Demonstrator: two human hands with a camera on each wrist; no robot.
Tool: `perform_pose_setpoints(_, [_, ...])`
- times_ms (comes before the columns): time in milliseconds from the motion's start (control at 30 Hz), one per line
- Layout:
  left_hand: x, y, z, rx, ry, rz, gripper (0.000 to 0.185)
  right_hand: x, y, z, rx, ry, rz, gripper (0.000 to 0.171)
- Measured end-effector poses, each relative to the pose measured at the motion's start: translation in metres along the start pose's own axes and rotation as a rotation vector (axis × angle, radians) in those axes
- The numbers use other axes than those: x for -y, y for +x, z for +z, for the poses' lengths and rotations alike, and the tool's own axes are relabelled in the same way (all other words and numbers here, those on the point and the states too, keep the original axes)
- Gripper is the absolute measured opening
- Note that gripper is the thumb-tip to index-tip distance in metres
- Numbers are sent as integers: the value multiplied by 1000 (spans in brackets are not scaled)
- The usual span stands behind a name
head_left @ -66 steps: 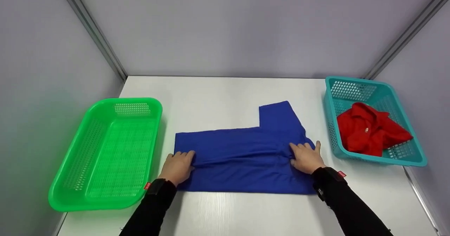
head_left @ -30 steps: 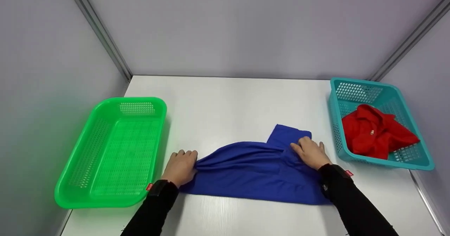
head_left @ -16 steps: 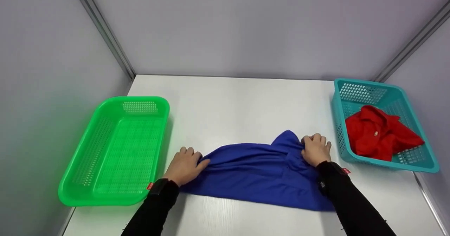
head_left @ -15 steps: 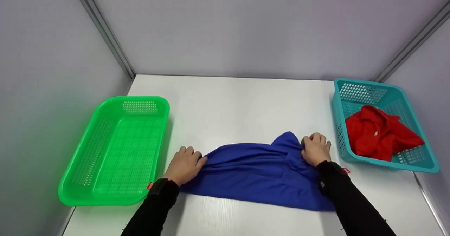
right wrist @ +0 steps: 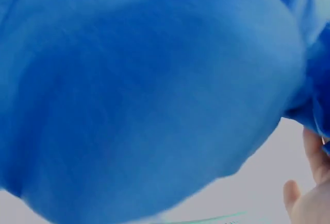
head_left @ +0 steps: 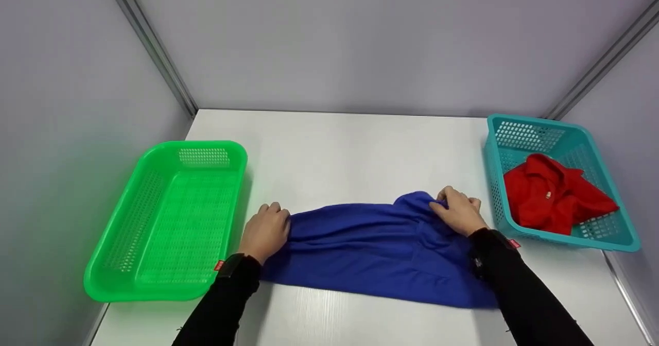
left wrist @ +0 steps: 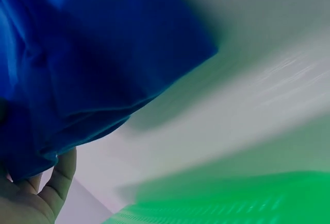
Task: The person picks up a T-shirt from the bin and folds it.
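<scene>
we grip the blue shirt [head_left: 370,248] at each end, left hand [head_left: 265,231] and right hand [head_left: 458,216] fingers curled into cloth; judging by this, it is half-folded on the desk [head_left: 350,150], green basket [head_left: 170,222] unfilled.

White table [head_left: 340,150], faint wood grain, glossy enough to catch soft reflections. Enclosed on three sides by plain pale grey-lilac wall panels [head_left: 355,37]: far, left, right. Metal corner posts at the joins, one far left [head_left: 149,39], one far right [head_left: 602,60], both slanting outward toward the top in the head view. Metal edge strip along the table's right side [head_left: 620,299]. Light is even and diffuse, shadows soft. Left wall panel picks up a green tint low down. Thin pinkish strip along the top edge of the far panel.
</scene>
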State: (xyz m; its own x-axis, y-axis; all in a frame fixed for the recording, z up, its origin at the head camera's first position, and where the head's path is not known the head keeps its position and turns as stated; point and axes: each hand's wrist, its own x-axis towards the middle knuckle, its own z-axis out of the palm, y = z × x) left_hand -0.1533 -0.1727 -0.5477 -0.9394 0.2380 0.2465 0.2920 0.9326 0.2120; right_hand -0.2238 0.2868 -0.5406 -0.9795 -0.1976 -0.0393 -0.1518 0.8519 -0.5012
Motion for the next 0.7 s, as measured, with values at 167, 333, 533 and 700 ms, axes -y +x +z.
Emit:
perform_pose_setpoints(167, [-1, 10, -7, 1, -21, -54, 11, 7, 5, -11, -95, -86, -68, 11])
perform_pose_setpoints(333, [-2, 24, -19, -29, -32, -113, 11, 17, 15, -30, -261, -107, -99, 13])
perform_pose_setpoints(533, [-1, 44, -32, -100, -70, -170, 12, 37, 32, -59, -397, -54, -103, 40])
perform_pose_setpoints(700, [0, 53, -38, -188, -84, -156, 10, 46, 40, -72, -491, -54, -146, 30])
